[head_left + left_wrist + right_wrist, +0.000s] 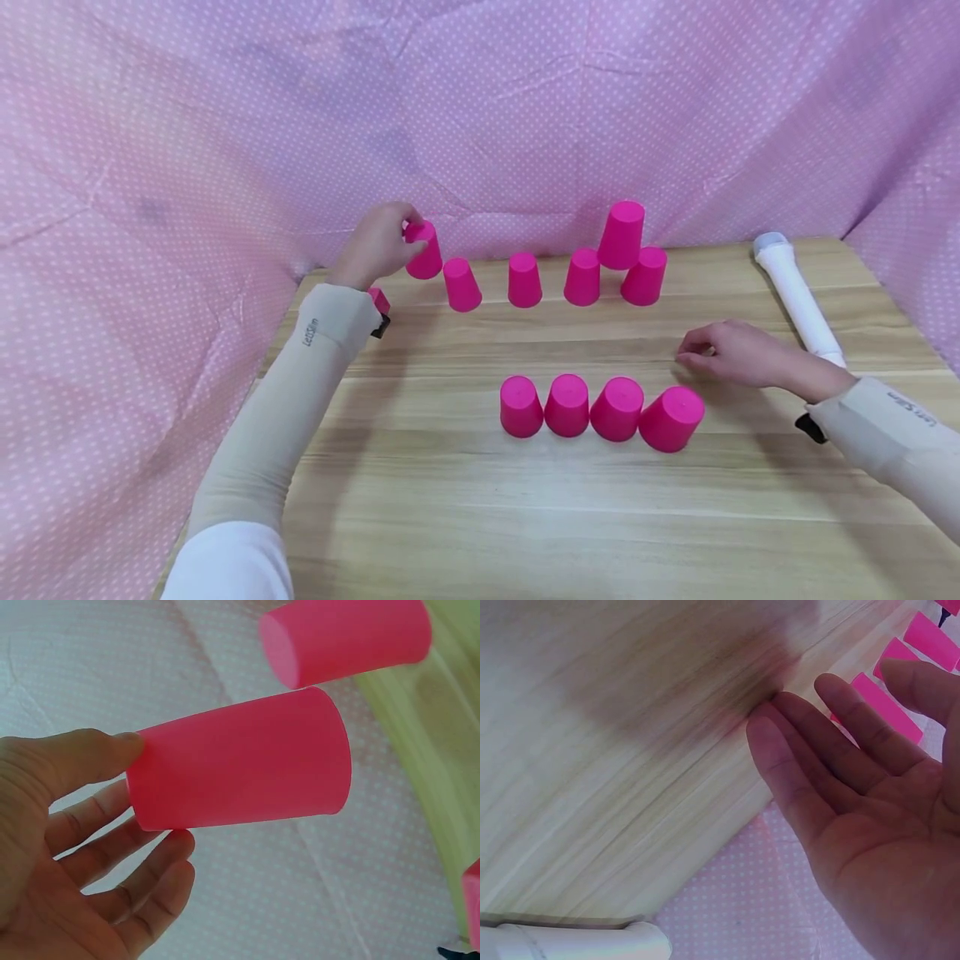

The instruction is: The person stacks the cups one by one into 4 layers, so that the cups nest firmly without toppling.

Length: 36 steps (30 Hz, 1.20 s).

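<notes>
While pinching with the left hand (378, 244) a bright-pink, tapered plastic cup (429, 257) near the left end of the far cup row (525, 283), hold the right hand (731, 354) empty over the table (465, 517). Presumably mid-stacking: next, lower rim-down, clearing the neighbouring cup (462, 286).

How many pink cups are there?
10 pink cups show clearly: one in the left hand, four in the back row, one stacked atop its right end, four in the front row. A pink thing behind the left sleeve is mostly hidden; it may be another.
</notes>
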Tool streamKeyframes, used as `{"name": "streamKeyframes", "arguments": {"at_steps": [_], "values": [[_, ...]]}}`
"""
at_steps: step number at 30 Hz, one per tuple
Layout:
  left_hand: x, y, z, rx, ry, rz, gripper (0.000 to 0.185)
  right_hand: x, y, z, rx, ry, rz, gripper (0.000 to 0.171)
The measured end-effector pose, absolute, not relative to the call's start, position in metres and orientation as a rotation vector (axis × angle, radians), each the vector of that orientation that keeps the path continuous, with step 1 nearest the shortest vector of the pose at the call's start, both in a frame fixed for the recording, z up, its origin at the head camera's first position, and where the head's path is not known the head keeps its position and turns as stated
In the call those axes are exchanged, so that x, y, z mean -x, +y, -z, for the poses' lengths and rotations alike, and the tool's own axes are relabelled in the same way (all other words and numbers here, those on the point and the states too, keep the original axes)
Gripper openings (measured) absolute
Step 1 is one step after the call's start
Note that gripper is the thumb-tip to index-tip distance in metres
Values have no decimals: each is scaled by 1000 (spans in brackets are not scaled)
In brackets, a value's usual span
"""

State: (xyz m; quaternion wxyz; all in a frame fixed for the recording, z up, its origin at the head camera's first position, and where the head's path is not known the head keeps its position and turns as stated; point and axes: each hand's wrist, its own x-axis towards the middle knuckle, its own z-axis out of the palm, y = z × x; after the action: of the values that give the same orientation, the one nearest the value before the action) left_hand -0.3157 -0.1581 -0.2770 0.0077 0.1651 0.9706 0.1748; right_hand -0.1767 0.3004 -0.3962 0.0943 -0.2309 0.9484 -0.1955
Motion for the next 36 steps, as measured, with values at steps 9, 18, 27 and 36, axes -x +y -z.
{"name": "streamKeyframes", "arguments": {"at_steps": [9,18,27,36], "values": [[317,-160,286,-510,3015,-558,31,175,302,397,685,2809,584,7],[319,-154,288,-528,3029,-557,31,175,302,397,664,2812,585,8],[321,-150,282,-519,3053,-626,31,174,302,397,659,2819,595,9],[317,-110,271,-873,3045,-713,27,174,303,398,668,2833,590,11]]}}
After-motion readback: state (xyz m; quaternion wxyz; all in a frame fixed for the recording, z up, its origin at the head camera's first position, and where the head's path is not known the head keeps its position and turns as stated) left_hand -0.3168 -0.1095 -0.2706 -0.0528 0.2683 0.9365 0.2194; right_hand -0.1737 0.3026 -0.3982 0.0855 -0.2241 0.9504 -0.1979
